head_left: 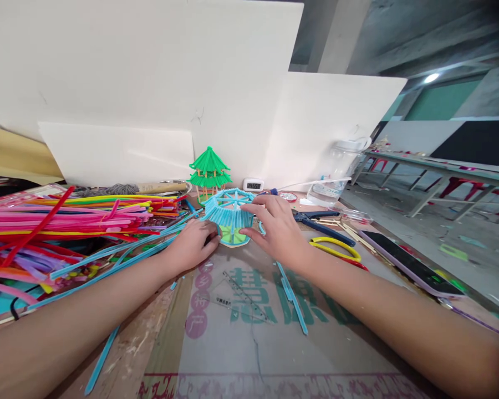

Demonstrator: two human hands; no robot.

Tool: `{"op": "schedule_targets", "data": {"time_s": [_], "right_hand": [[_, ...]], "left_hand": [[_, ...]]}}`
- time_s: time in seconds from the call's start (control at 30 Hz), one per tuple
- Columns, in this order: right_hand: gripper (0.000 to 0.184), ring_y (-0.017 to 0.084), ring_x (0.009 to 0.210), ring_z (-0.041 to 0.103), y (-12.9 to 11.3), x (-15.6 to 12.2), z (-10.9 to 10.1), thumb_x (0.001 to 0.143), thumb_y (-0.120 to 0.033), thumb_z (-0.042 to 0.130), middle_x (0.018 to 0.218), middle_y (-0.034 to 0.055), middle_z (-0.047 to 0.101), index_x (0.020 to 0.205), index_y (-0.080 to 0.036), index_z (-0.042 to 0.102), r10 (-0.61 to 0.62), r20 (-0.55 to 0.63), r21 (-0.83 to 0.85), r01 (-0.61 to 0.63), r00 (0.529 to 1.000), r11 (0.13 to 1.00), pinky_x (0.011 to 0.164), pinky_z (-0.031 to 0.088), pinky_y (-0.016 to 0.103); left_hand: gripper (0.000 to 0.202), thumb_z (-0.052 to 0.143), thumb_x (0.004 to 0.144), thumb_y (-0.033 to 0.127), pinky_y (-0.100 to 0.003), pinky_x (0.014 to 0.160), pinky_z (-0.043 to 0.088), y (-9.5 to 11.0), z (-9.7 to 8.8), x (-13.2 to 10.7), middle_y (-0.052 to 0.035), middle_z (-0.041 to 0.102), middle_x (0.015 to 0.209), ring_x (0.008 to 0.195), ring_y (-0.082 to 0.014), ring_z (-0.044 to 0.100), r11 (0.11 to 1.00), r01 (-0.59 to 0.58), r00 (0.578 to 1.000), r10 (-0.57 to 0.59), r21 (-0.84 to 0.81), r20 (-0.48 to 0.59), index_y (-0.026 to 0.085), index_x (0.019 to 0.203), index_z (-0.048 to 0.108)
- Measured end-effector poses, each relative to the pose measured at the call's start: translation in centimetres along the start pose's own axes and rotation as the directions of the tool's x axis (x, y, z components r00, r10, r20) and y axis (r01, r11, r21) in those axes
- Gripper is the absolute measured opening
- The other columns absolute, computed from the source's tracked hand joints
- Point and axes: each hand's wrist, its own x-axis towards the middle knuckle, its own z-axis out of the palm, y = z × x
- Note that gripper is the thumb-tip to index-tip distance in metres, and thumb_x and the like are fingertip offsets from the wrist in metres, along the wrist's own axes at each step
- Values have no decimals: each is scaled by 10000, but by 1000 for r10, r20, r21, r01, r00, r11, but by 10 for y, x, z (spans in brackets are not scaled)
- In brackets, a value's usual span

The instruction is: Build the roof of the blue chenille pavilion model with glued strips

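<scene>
Your two bare forearms fill the near edge of the view, stretched over a printed cardboard sheet [253, 343] towards the far middle of the table. Between your hands, just in front of the white boards [149, 83], sits the blue roof [228, 213].

It is a small round canopy of blue pipe cleaner. Spokes run out from a hub on top, and a close fringe of short strands hangs all round the rim. A pale green piece [233, 237] shows under its near edge.

Your left hand [193, 244] is curled against the roof's lower left side. Its fingertips are hidden, so you cannot tell whether it pinches or only steadies. Your right hand [276, 230] is spread over the right rim, fingers on the fringe and thumb low by the green piece, pinching that side.

The spokes and fringe look complete. Judged against the green pagoda [209, 169] just behind it, which has two tiers on posts, the blue one seems to be a single tier with no posts in sight, so roughly halfway.

Cut blue lengths [293, 296] and a clear ruler [241, 296] lie near on the cardboard. The heap of coloured pipe cleaners [66, 221] is on the left. Pliers [320, 221], yellow scissors [335, 249] and a phone [411, 269] are on the right.
</scene>
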Motion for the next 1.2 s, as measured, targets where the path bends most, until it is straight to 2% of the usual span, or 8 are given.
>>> {"op": "schedule_targets", "data": {"time_s": [0.1, 0.2, 0.27, 0.33, 0.53, 0.83, 1.07, 1.2], "right_hand": [[549, 300, 1195, 462, 5, -7, 1, 859, -419, 620, 1257, 161, 533, 1317, -174, 444, 9, -88, 95, -1, 996, 995, 1020, 370, 476], [329, 258, 1070, 526, 14, -18, 8, 898, -343, 572, 1118, 121, 575, 1181, -194, 494, 128, -163, 239, -86, 978, 967, 936, 427, 436], [147, 230, 940, 548, 21, -23, 14, 923, -316, 524, 984, 86, 593, 1014, -201, 539, 217, -118, 282, -177, 969, 943, 849, 449, 403], [134, 218, 883, 547, 26, -26, 20, 942, -311, 488, 891, 64, 596, 893, -207, 557, 271, -34, 294, -249, 962, 923, 811, 448, 384], [169, 253, 973, 559, 28, -28, 30, 923, -294, 528, 944, 99, 663, 880, -187, 651, 133, 137, 232, -163, 982, 959, 881, 419, 419], [178, 243, 932, 601, 34, -28, 39, 908, -224, 537, 889, 86, 697, 813, -187, 683, 124, 194, 238, -169, 973, 956, 843, 439, 392], [142, 248, 973, 597, 42, -31, 45, 875, -206, 559, 960, 106, 681, 813, -174, 683, 197, 200, 223, -240, 960, 945, 866, 443, 383], [180, 234, 885, 604, 45, -32, 47, 876, -228, 549, 865, 91, 669, 742, -175, 656, 263, 205, 201, -303, 943, 932, 809, 454, 359]], "left_hand": [[182, 448, 913, 248, -333, 756, 388, -2, 1, 0, -59, 630, 836, 837, -208, 565, 1000, 21, 1000, -21, -6, -10, 175, 792, 562], [182, 465, 911, 256, -336, 772, 389, -4, 1, 0, -60, 639, 842, 844, -210, 571, 999, 43, 998, -43, 4, -36, 172, 796, 579], [204, 476, 915, 267, -336, 771, 387, -4, 1, -1, -56, 648, 827, 828, -205, 577, 999, 38, 998, -37, 11, -44, 172, 772, 586], [246, 489, 924, 311, -340, 765, 385, -3, 0, -1, -48, 652, 782, 796, -205, 580, 999, 8, 999, -6, 40, -37, 175, 753, 603], [318, 478, 945, 417, -343, 785, 401, 1, -2, -4, -55, 700, 820, 853, -220, 617, 985, -137, 989, 142, 107, -42, 201, 871, 700], [319, 413, 983, 352, -305, 804, 431, 9, -6, -7, -52, 724, 899, 869, -184, 639, 944, -306, 950, 311, 122, -24, 198, 984, 692], [426, 449, 937, 493, -302, 657, 399, 7, -7, -7, -43, 664, 706, 699, -186, 602, 993, -29, 995, 39, 113, -87, 182, 710, 631], [363, 507, 905, 504, -293, 653, 407, 3, -6, -5, -32, 646, 711, 720, -187, 595, 998, 60, 994, -59, 9, -96, 180, 816, 643]]}}
